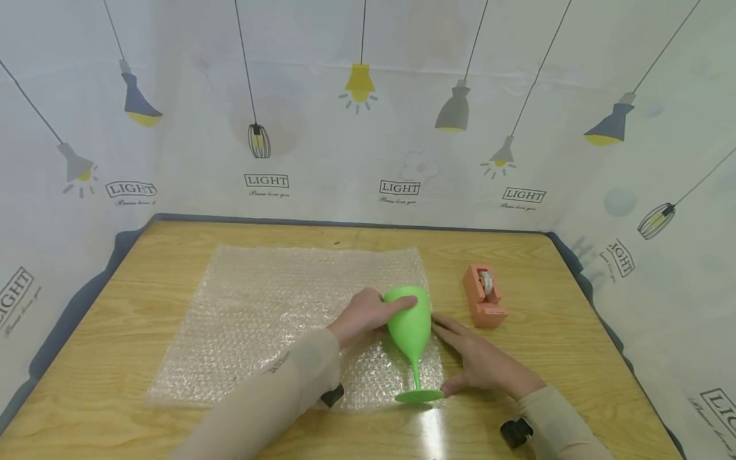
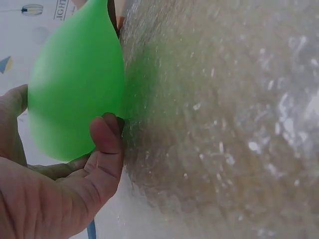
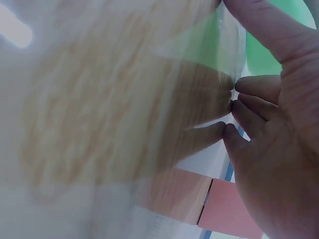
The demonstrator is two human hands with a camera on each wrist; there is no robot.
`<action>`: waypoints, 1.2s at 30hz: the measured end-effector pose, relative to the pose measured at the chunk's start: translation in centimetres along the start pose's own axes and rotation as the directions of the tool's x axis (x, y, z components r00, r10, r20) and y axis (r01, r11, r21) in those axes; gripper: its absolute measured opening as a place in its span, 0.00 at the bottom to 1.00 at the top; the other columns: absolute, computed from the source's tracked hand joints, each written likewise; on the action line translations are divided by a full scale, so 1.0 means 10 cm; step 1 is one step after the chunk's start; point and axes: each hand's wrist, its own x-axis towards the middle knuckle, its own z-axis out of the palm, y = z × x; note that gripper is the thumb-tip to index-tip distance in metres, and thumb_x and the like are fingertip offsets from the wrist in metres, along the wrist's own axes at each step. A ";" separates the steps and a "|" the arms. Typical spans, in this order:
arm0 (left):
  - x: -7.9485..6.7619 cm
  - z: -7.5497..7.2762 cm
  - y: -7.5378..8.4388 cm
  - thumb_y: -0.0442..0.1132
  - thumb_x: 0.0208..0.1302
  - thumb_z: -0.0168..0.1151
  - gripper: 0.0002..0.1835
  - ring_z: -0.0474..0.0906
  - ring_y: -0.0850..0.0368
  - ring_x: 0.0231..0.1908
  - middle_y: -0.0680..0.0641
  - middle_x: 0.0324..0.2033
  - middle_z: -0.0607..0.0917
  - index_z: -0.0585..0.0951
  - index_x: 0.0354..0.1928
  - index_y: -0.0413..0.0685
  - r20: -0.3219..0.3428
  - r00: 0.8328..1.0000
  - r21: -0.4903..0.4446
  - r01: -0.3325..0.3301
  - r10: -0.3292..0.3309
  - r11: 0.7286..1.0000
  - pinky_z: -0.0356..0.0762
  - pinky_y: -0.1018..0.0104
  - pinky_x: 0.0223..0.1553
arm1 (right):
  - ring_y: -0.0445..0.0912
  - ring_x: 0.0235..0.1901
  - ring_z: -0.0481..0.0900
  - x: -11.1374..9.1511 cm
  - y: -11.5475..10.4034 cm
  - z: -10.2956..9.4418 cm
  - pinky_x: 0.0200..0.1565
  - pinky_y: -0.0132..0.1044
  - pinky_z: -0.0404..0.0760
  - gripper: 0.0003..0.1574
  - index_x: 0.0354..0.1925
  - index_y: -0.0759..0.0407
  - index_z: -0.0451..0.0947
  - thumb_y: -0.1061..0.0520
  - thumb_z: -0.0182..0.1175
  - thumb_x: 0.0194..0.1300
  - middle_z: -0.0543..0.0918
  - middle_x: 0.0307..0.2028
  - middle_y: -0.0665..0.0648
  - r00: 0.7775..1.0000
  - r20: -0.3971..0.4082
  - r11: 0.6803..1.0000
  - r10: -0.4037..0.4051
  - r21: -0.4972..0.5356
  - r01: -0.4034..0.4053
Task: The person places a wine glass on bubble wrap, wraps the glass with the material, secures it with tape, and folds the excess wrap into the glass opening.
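Observation:
A bright green plastic goblet [image 1: 409, 329] lies on its side over the right part of a clear bubble wrap sheet [image 1: 259, 313], its foot toward the near table edge. My left hand [image 1: 368, 314] holds its bowl near the rim. In the left wrist view, thumb and curled fingers [image 2: 107, 139] are around the green bowl [image 2: 75, 84], just above the wrap. To the right of the goblet, my right hand [image 1: 485, 365] rests at the sheet's right edge. Its spread fingertips touch the tabletop in the right wrist view; whether they also touch the wrap's edge, I cannot tell.
An orange tape dispenser [image 1: 482, 297] with a roll of tape stands to the right, beyond my right hand. The wooden table [image 1: 552, 332] has a dark border, and a pale sheet printed with lamps [image 1: 322, 147] hangs around its back and sides.

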 end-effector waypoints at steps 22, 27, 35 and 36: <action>-0.05 -0.11 0.07 0.71 0.58 0.67 0.32 0.69 0.58 0.22 0.49 0.25 0.77 0.74 0.27 0.48 -0.011 1.000 0.083 -0.007 0.008 0.997 0.74 0.65 0.28 | 0.67 0.67 0.72 0.07 -0.03 -0.04 0.65 0.62 0.74 0.36 0.76 0.73 0.57 0.51 0.48 0.83 0.72 0.69 0.73 0.982 -0.165 0.937 0.096 0.348 -0.033; -0.06 -0.12 0.08 0.71 0.58 0.68 0.32 0.69 0.57 0.23 0.47 0.27 0.77 0.75 0.30 0.47 -0.023 1.000 0.084 -0.006 0.008 0.996 0.75 0.64 0.28 | 0.64 0.64 0.77 0.09 -0.06 -0.05 0.63 0.54 0.78 0.36 0.77 0.72 0.56 0.51 0.47 0.84 0.71 0.69 0.73 0.976 -0.173 0.880 0.133 0.474 -0.036; -0.05 -0.13 0.11 0.67 0.62 0.68 0.29 0.69 0.59 0.16 0.50 0.18 0.77 0.76 0.27 0.47 -0.007 1.000 0.098 0.007 -0.006 0.995 0.72 0.67 0.19 | 0.64 0.58 0.82 0.12 -0.14 -0.06 0.58 0.46 0.83 0.33 0.73 0.75 0.61 0.52 0.47 0.84 0.74 0.66 0.75 0.963 -0.208 0.825 0.171 0.565 -0.025; -0.06 -0.13 0.11 0.67 0.62 0.68 0.29 0.70 0.58 0.16 0.49 0.18 0.78 0.77 0.27 0.47 -0.002 1.000 0.095 0.009 -0.009 0.995 0.74 0.67 0.19 | 0.63 0.58 0.82 0.12 -0.15 -0.07 0.58 0.45 0.83 0.33 0.73 0.74 0.61 0.52 0.47 0.84 0.74 0.66 0.75 0.961 -0.210 0.821 0.178 0.571 -0.027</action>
